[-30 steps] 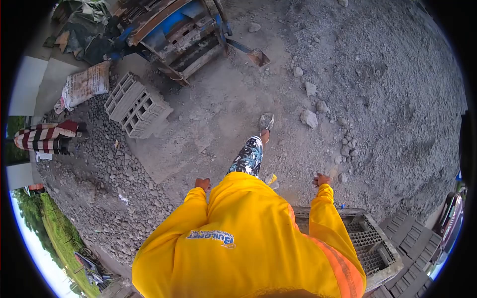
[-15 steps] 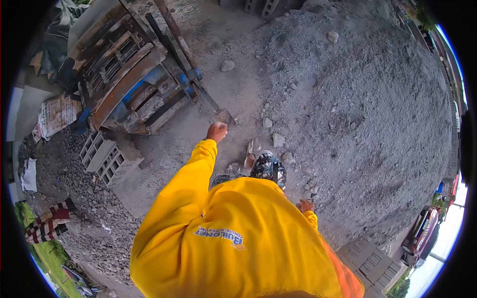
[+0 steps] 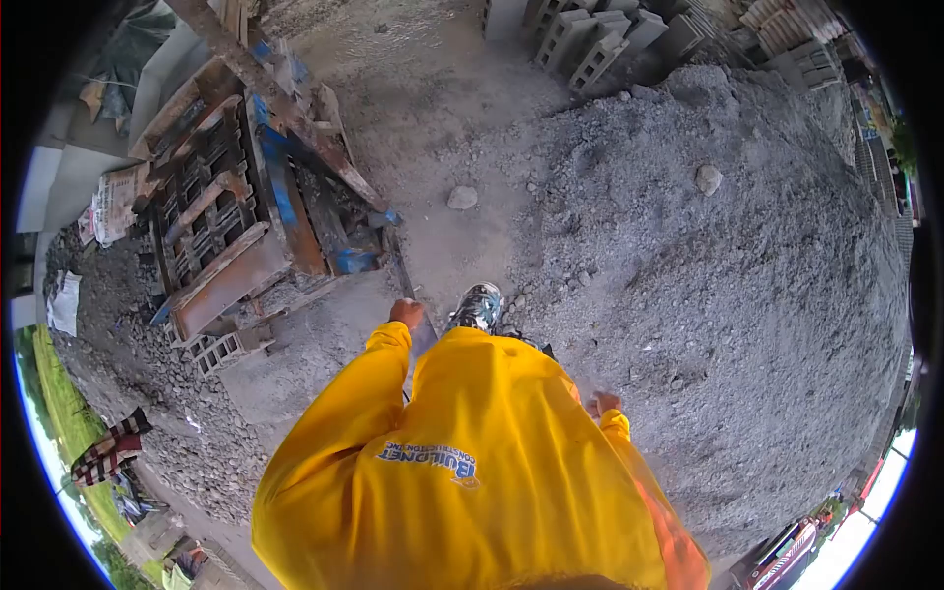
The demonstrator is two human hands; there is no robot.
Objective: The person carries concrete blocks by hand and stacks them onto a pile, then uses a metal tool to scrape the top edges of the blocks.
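Observation:
My left hand (image 3: 406, 313) is closed at the end of a yellow sleeve, low in front of the body. A long dark shaft (image 3: 402, 270) runs down behind it, and a flat grey blade like a shovel's (image 3: 423, 339) shows just past it. Whether the fingers grip these is hidden. My right hand (image 3: 603, 403) hangs at the right side over the gravel, fingers loosely bent and partly apart, with nothing visible in it. Between the hands, a patterned shoe or trouser leg (image 3: 478, 305) shows on the ground.
A rusty block-moulding machine (image 3: 221, 187) stands left, hollow concrete blocks (image 3: 231, 349) beside it. A large grey gravel heap (image 3: 728, 295) fills the right. More blocks (image 3: 580, 44) stand at the far side, and a stone (image 3: 462, 198) lies on the path.
The view has moved forward past the machine. My left hand is lower and closer to my body; the blade appears nearer me. My right hand stays at the side.

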